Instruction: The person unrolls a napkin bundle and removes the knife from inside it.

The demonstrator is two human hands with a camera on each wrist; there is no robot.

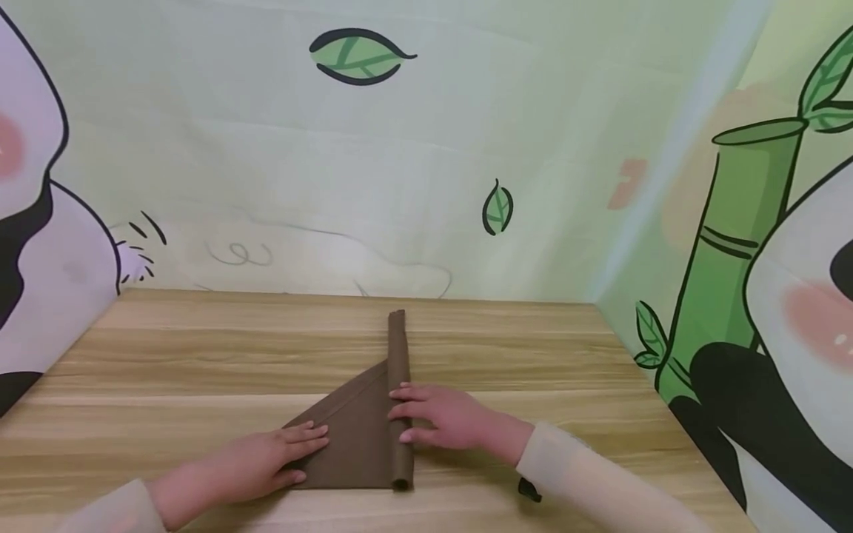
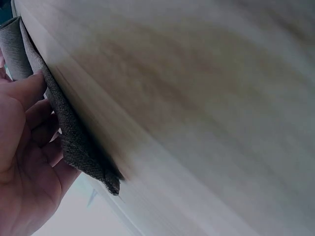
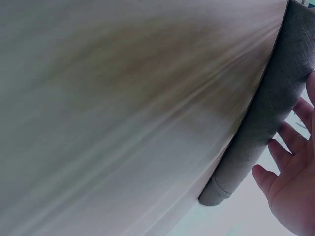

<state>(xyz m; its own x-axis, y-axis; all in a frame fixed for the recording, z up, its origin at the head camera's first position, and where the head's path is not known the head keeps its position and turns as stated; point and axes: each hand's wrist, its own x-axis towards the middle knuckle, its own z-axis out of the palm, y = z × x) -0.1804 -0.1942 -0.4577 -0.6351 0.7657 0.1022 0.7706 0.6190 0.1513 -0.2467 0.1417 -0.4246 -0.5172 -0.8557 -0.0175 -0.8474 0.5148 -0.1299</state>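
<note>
A brown cloth (image 1: 353,451) lies on the wooden table, its left side slanting to a point and its right side rolled into an upright-running tube (image 1: 397,340). My left hand (image 1: 266,459) rests with extended fingers on the cloth's left edge; in the left wrist view the fingers lie along the dark woven edge (image 2: 69,123). Across the rolled part, my right hand (image 1: 446,418) lays its fingertips, thumb nearer me. From the right wrist view, the fingers touch the side of the roll (image 3: 266,98) without wrapping round it. What lies under the palms is hidden.
The wood-grain tabletop (image 1: 200,348) reaches back to a printed wall covering (image 1: 266,148) with leaves, pandas and bamboo. A small black object (image 1: 529,489) sits partly behind the right sleeve (image 1: 586,474).
</note>
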